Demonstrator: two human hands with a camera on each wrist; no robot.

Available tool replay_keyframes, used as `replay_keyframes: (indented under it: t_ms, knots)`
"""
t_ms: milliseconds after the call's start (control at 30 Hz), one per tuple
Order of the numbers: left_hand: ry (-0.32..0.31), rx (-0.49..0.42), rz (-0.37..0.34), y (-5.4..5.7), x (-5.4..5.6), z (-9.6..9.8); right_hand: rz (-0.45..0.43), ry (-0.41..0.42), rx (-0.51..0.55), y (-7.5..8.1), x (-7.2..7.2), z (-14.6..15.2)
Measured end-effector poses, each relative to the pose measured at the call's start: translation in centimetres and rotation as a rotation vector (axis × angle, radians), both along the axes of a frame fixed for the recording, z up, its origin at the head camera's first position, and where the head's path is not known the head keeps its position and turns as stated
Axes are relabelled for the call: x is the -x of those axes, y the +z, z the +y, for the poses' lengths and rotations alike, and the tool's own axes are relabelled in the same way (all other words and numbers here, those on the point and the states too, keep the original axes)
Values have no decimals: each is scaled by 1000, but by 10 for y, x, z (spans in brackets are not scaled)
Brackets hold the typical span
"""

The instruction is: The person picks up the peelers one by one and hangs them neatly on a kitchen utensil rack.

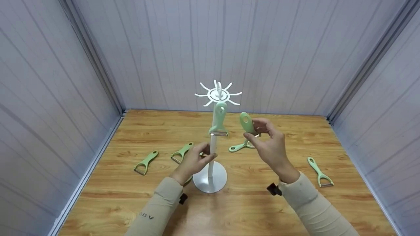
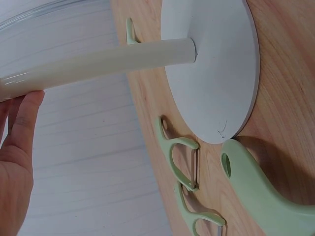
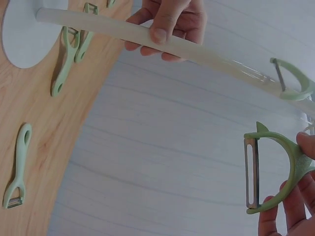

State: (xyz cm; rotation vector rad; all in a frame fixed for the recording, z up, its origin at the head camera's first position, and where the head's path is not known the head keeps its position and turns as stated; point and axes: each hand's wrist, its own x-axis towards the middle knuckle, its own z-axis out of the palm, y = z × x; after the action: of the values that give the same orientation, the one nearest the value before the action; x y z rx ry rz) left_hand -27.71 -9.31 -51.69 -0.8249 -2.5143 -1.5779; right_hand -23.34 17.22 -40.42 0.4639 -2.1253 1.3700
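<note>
A white stand with a ring of hooks [image 1: 219,95] on top rises from a round base [image 1: 216,183]. My left hand [image 1: 193,160] grips its pole [image 2: 113,61], thumb on one side and fingers on the other, also visible in the right wrist view. From a front hook hangs a light green peeler [image 1: 219,119], handle up and blade down. Right of the stand, my right hand [image 1: 271,149] pinches another green peeler [image 1: 246,122] by its handle, with the handle hole uppermost. The right wrist view shows the metal blade of this held peeler [image 3: 290,169].
Several more green peelers lie on the wooden table: two on the left [image 1: 146,163], one behind my right hand [image 1: 241,147], one at the far right [image 1: 318,173]. Another peeler [image 2: 266,191] lies beside the base, mostly under my left wrist. Panelled walls [image 1: 157,49] enclose the table.
</note>
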Motion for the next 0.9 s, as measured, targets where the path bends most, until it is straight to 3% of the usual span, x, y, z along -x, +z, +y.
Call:
replay_keyframes:
  t_ms: [400, 900]
  knots:
    - [7, 16, 20, 0, 1, 1, 126, 41, 3, 18, -4, -6]
    - [18, 20, 18, 0, 1, 0, 204, 69, 48, 33, -5, -15]
